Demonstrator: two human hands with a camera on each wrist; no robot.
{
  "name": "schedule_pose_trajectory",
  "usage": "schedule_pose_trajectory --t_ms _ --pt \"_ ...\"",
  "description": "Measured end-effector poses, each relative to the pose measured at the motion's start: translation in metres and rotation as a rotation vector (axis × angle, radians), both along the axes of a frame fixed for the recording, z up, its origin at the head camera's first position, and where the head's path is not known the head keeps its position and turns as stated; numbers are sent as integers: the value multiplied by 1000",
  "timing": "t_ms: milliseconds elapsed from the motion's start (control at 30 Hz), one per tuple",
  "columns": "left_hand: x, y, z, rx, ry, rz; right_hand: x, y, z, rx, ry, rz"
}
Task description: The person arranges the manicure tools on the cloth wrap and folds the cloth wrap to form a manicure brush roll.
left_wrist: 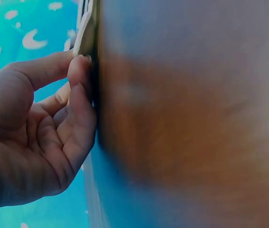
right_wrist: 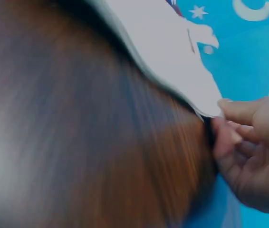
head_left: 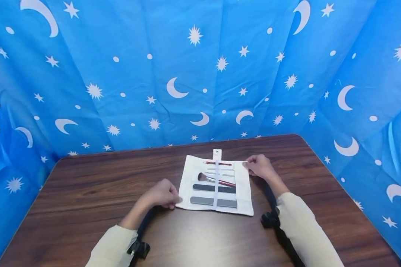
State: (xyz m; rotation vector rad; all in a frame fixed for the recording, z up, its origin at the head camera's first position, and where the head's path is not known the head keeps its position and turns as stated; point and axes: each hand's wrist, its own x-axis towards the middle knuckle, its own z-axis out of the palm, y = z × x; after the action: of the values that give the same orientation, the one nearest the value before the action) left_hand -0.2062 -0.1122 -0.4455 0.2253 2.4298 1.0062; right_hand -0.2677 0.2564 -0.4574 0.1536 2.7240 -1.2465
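A white brush roll lies unfolded on the table, with a tab and snap at its far edge. Tucked in its slots are a makeup brush, a dark nail file, a grey nail file and several slim tools, crossed by a white strap. My left hand pinches the near left corner; in the left wrist view the thumb and finger meet on the edge. My right hand pinches the far right corner, seen also in the right wrist view as white cloth.
The brown wooden table reaches back to a blue curtain printed with moons and stars, which also hangs on both sides. Black straps with a dark mount run along the forearms.
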Motion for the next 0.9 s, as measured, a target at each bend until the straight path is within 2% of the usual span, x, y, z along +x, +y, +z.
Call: schedule_pose_trajectory --t_ms 67,167,233,300,367,433,500,533,567,667,767,900 --pt "12 2 0 17 -16 -48 -13 -10 -3 38 52 -21" --pt "22 5 0 31 -11 -97 -27 -20 -6 73 105 -23" --pt "25 7 0 19 11 -104 -30 -23 -7 85 121 -8" --pt "27 7 1 -31 67 -99 -27 -23 -5 96 144 33" --pt "29 7 2 -94 164 -100 -18 -20 -2 127 214 100" --pt "33 9 4 -147 294 -124 -2 -15 3 163 318 194" --pt "38 12 5 -211 431 -185 19 -8 9 217 418 298" --pt "40 14 6 -246 477 -226 30 -4 11 247 458 363" --pt "43 16 7 -288 515 -271 42 -1 13 279 460 419" --pt "49 19 7 -436 574 -371 72 8 17 400 389 578" --pt "51 19 5 -541 596 -396 90 11 17 522 324 658" --pt "49 17 -2 -515 655 -410 98 13 12 603 386 690"
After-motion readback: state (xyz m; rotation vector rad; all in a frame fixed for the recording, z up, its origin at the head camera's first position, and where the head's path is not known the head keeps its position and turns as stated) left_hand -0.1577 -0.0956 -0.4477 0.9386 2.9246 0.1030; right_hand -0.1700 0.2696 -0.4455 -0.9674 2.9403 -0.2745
